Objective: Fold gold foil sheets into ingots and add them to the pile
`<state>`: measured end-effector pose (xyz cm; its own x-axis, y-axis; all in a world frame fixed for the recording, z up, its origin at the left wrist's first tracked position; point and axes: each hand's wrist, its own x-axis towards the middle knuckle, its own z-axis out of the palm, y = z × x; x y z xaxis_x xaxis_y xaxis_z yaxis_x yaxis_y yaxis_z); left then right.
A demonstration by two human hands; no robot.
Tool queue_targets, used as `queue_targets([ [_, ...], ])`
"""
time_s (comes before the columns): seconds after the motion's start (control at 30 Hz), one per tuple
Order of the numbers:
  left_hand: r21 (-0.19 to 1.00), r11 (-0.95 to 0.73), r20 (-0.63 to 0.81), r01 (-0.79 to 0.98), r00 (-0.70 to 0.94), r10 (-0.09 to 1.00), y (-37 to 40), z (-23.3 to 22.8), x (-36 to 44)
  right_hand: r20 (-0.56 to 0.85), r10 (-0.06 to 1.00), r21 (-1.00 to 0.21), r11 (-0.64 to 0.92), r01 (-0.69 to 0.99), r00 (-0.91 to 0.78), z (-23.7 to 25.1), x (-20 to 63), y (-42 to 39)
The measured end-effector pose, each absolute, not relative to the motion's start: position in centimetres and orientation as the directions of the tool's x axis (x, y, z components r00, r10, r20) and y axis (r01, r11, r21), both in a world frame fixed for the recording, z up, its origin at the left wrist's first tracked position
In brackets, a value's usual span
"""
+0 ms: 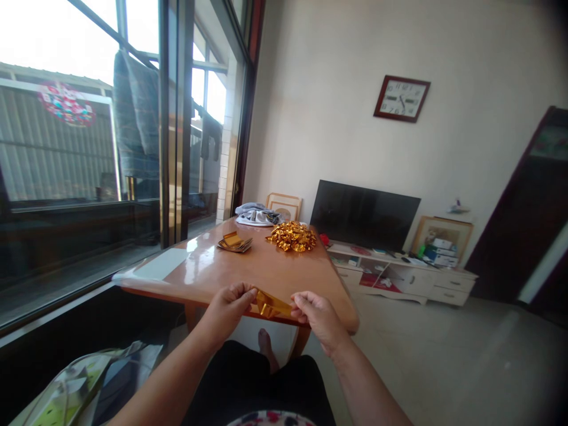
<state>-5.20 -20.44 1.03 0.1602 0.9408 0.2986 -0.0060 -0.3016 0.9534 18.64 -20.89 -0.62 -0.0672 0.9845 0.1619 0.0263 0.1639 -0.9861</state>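
Observation:
A piece of shiny gold foil paper is stretched between my two hands, just above the near edge of the table. My left hand pinches its left end between thumb and fingers. At the other end, my right hand grips the foil with closed fingertips. The foil looks creased and partly folded in the middle. Farther back on the table lies a pile of folded gold foil pieces. To its left sits a small stack of flat gold foil sheets.
The brown table has a white sheet at its left. Folded clothes lie at its far end. Behind stand a TV and a white cabinet. Bags lie at lower left, beside the windows.

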Motion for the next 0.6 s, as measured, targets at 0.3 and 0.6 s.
queue_targets([
  [0.3,0.876,-0.437,0.377,0.204,0.277,0.884,-21.7,2.3,-4.8,0.295,0.929,-0.941,0.323,0.104,-0.224,1.2,14.8,-22.4],
  [0.6,0.955,-0.297,0.289,-0.018,0.299,0.909,-22.5,2.9,-4.5,0.214,0.945,-0.976,0.214,-0.026,-0.249,1.2,14.9,-23.1],
])
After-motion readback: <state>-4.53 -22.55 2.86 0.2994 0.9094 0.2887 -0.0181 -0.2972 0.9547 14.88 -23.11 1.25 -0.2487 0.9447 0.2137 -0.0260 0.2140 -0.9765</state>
